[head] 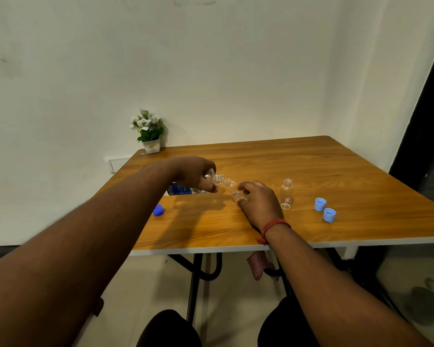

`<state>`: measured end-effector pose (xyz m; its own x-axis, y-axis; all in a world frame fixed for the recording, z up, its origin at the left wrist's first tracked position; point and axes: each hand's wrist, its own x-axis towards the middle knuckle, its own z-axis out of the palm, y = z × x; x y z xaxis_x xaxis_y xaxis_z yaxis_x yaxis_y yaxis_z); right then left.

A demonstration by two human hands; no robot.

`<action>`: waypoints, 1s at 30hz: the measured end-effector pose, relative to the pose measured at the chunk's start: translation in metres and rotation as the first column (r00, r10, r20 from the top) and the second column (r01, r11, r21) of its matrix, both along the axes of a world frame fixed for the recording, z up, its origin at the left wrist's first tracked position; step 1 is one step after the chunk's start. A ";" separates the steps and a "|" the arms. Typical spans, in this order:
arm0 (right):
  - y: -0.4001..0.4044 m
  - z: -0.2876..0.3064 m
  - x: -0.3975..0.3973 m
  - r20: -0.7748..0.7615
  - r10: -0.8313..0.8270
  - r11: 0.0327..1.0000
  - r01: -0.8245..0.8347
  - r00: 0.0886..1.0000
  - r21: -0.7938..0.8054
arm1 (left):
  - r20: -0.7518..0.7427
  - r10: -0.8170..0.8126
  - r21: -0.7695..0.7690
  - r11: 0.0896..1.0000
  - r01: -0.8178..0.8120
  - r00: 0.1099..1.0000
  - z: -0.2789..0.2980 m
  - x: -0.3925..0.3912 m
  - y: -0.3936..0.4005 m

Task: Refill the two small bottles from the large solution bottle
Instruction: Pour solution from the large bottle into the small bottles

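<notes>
My left hand (194, 175) grips the large clear solution bottle (186, 190) with a blue label, tipped on its side above the table, its open neck pointing right. My right hand (257, 202) holds a small clear bottle (232, 189) tilted left, its mouth touching the large bottle's neck. A second small bottle (286, 194) stands upright and uncapped just right of my right hand. Two light blue caps (320, 204) (329, 215) lie further right. A dark blue cap (158, 209) lies left of the hands.
The wooden table (298, 166) stands against a white wall, its near edge by my wrists. A small potted plant with white flowers (149, 131) sits at the far left corner. A dark door frame (426, 116) rises on the right.
</notes>
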<state>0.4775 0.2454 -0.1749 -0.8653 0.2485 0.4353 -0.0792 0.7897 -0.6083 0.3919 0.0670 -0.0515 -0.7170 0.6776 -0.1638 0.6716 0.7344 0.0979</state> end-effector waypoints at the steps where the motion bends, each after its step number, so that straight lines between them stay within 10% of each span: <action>1: 0.000 0.000 0.000 0.001 0.001 1.000 -0.001 1.000 -0.002 | -0.002 0.000 -0.004 1.000 -0.001 1.000 0.000 0.000 0.000; 30: 0.000 0.000 0.001 0.009 -0.016 1.000 0.016 1.000 0.022 | -0.015 -0.001 -0.061 0.998 0.000 1.000 0.003 -0.003 0.006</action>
